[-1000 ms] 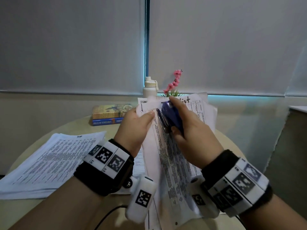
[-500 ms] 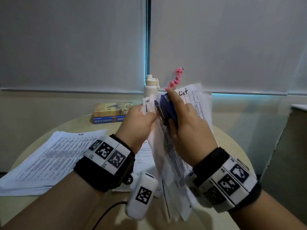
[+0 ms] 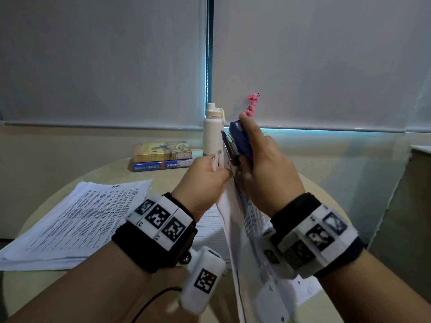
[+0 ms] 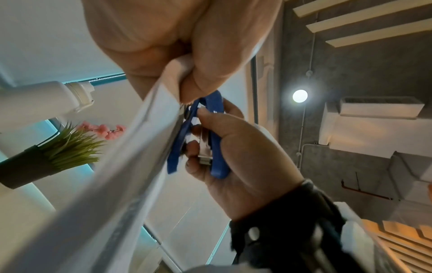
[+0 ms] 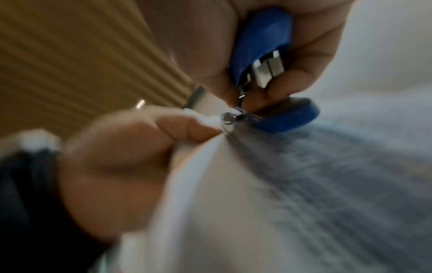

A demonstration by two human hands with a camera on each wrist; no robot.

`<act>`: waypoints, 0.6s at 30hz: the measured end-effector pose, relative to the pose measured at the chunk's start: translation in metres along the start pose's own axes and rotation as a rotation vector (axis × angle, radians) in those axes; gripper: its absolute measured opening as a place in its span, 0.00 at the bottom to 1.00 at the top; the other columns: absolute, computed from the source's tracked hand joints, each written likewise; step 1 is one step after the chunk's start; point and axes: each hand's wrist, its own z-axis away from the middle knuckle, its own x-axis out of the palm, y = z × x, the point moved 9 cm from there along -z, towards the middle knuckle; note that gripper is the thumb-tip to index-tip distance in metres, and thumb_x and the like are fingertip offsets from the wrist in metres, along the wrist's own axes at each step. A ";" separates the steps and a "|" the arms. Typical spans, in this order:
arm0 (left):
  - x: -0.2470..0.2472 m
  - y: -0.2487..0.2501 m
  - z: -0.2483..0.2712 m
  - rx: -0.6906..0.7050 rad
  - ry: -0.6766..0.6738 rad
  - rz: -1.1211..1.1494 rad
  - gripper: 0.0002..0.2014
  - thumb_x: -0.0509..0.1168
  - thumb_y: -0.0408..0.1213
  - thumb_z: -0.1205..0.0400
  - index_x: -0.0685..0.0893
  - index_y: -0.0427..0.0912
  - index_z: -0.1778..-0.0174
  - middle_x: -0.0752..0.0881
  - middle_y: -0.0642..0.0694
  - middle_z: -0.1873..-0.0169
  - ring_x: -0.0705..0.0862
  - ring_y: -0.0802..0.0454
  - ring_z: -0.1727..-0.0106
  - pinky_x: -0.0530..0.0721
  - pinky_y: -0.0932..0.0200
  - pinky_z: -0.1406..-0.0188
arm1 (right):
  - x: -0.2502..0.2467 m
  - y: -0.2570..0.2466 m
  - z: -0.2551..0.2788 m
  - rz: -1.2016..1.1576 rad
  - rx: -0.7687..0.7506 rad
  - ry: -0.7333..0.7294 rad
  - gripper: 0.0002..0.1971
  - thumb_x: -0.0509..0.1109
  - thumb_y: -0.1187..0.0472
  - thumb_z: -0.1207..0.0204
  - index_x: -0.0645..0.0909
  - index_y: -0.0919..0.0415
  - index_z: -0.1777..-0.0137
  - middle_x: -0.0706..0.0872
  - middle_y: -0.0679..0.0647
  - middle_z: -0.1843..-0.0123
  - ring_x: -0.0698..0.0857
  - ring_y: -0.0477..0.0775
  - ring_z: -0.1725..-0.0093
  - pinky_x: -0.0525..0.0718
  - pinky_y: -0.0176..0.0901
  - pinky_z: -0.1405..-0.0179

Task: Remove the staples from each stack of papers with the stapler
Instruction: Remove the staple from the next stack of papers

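Note:
My right hand (image 3: 258,164) grips a blue stapler (image 3: 240,141), held upright above the table with its rear end against the top corner of a printed paper stack (image 3: 242,229). My left hand (image 3: 207,176) pinches that corner of the stack, which hangs nearly on edge between my wrists. In the right wrist view the stapler (image 5: 264,55) has its metal tip at the paper corner (image 5: 210,120) right by my left fingertips; the staple itself is too blurred to make out. In the left wrist view the stapler (image 4: 217,147) stands hinged apart in my right hand (image 4: 240,147).
A second stack of printed sheets (image 3: 77,220) lies on the round beige table (image 3: 35,287) at the left. Two books (image 3: 163,157), a white bottle (image 3: 212,131) and a potted plant with pink flowers (image 3: 251,106) stand at the table's far side. A cabinet (image 3: 417,206) is at the right.
Both hands have lifted the held stack and stapler upward and turned the papers from facing me to nearly edge-on. The grips are unchanged.

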 end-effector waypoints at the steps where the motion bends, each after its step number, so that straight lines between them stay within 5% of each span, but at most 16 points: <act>1: -0.001 0.000 0.000 0.005 0.011 0.000 0.14 0.61 0.29 0.29 0.85 0.31 0.50 0.88 0.27 0.54 0.88 0.33 0.53 0.85 0.38 0.47 | 0.002 0.005 -0.002 -0.123 0.034 -0.025 0.34 0.62 0.62 0.22 0.54 0.40 0.20 0.78 0.52 0.41 0.78 0.58 0.53 0.70 0.44 0.60; 4: -0.006 -0.004 -0.002 -0.003 0.040 0.007 0.10 0.60 0.22 0.20 0.85 0.36 0.51 0.88 0.31 0.55 0.87 0.39 0.55 0.85 0.38 0.47 | 0.011 0.028 -0.007 -0.553 0.200 -0.045 0.31 0.64 0.66 0.23 0.60 0.43 0.24 0.78 0.48 0.38 0.80 0.48 0.54 0.81 0.47 0.47; 6: -0.011 -0.006 -0.003 -0.029 0.045 0.004 0.11 0.58 0.21 0.18 0.84 0.32 0.48 0.88 0.29 0.52 0.87 0.38 0.54 0.85 0.37 0.48 | 0.015 0.051 -0.003 -0.756 0.373 -0.006 0.27 0.66 0.66 0.23 0.65 0.43 0.29 0.82 0.55 0.42 0.80 0.48 0.63 0.83 0.47 0.60; 9: -0.023 -0.005 -0.006 -0.046 0.053 0.046 0.12 0.57 0.21 0.17 0.84 0.32 0.48 0.90 0.36 0.53 0.90 0.41 0.53 0.88 0.43 0.49 | 0.012 0.084 0.009 -1.060 0.563 0.089 0.12 0.65 0.69 0.23 0.75 0.60 0.41 0.85 0.54 0.64 0.82 0.49 0.71 0.80 0.39 0.73; 11: -0.032 -0.001 -0.008 -0.038 0.055 0.076 0.14 0.55 0.20 0.17 0.85 0.36 0.53 0.91 0.42 0.59 0.91 0.46 0.57 0.90 0.49 0.54 | 0.003 0.100 0.017 -1.229 0.594 0.138 0.03 0.61 0.70 0.21 0.75 0.66 0.50 0.83 0.50 0.75 0.81 0.44 0.78 0.77 0.31 0.79; 13: -0.039 0.000 -0.009 -0.047 0.045 0.100 0.14 0.55 0.21 0.17 0.86 0.36 0.53 0.92 0.42 0.60 0.91 0.46 0.58 0.90 0.50 0.57 | -0.008 0.110 0.023 -1.342 0.544 0.130 0.08 0.56 0.72 0.20 0.74 0.66 0.58 0.82 0.46 0.80 0.79 0.40 0.82 0.75 0.27 0.82; 18: -0.045 -0.008 -0.016 -0.098 0.044 0.191 0.13 0.55 0.22 0.17 0.81 0.28 0.40 0.88 0.32 0.49 0.87 0.37 0.48 0.87 0.43 0.49 | 0.001 0.120 0.031 -1.392 0.429 -0.148 0.14 0.61 0.69 0.31 0.82 0.65 0.47 0.89 0.56 0.61 0.88 0.51 0.63 0.86 0.36 0.64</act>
